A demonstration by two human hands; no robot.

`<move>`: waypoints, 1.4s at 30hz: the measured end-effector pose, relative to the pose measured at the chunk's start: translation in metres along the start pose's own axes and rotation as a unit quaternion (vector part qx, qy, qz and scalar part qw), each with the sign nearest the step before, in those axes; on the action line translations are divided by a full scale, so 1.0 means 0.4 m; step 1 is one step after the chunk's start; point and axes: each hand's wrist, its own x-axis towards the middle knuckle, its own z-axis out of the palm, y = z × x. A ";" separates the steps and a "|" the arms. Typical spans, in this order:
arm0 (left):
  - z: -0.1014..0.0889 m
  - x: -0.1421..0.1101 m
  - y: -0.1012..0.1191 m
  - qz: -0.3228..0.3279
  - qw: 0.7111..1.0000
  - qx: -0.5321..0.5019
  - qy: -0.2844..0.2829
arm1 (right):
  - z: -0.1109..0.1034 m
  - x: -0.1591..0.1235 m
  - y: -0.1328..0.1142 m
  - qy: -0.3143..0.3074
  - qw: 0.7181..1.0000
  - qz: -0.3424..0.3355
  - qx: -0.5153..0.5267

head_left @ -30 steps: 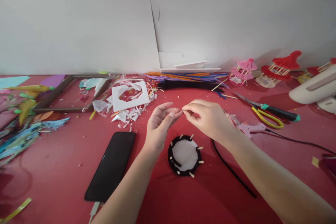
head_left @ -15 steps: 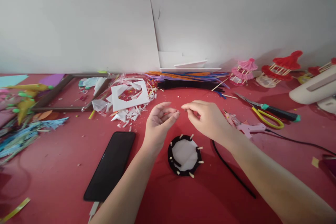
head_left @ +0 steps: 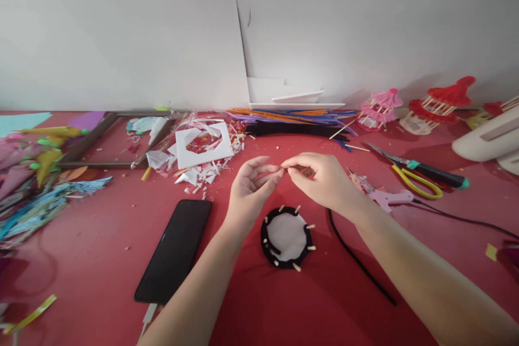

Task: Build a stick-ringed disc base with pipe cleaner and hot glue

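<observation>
My left hand (head_left: pixel 253 186) and my right hand (head_left: pixel 320 181) meet at their fingertips above the red table. Thumb and forefinger are pinched on each hand, and whatever sits between them is too small to make out. Just below stands a round white disc (head_left: pixel 287 235) ringed with black pipe cleaner (head_left: pixel 264 248), which weaves around several short pale sticks (head_left: pixel 310 226). A loose black pipe cleaner (head_left: pixel 360 259) lies to the right, under my right forearm.
Left of my left forearm lies a black phone (head_left: pixel 174 248) with a cable. A pink glue gun (head_left: pixel 389 198) and yellow-handled scissors (head_left: pixel 417 183) lie right. Behind are pipe cleaners (head_left: pixel 292 128), a cut white foam frame (head_left: pixel 205 145), scraps and small carousel-like models (head_left: pixel 440 102).
My right fingertips have come left to touch those of my left hand, closing the small gap between them. The whole view has shifted slightly.
</observation>
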 end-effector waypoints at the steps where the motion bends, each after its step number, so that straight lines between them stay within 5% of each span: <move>1: 0.000 0.000 0.000 -0.002 1.000 0.003 0.000 | -0.001 0.000 0.002 -0.003 1.000 0.001 0.002; 8: -0.002 -0.003 0.001 -0.019 1.000 -0.016 -0.010 | -0.003 0.004 0.004 -0.014 1.000 -0.009 -0.010; 18: -0.018 0.008 -0.003 -0.081 0.996 0.006 0.027 | 0.006 0.000 0.020 -0.087 0.988 -0.112 -0.057; 24: -0.037 0.021 -0.010 -0.083 0.995 0.017 0.053 | -0.021 0.012 0.040 -0.010 0.997 -0.018 -0.073; 32: -0.049 0.035 -0.010 -0.042 0.990 0.090 0.097 | -0.085 0.023 0.031 0.085 0.994 0.011 -0.062; 39: -0.072 0.041 0.036 0.061 0.942 0.287 0.162 | -0.115 0.021 0.029 0.126 0.988 0.014 -0.088; 42: -0.078 0.043 0.038 0.121 0.893 0.405 0.156 | -0.115 0.019 0.029 0.121 0.987 0.003 -0.104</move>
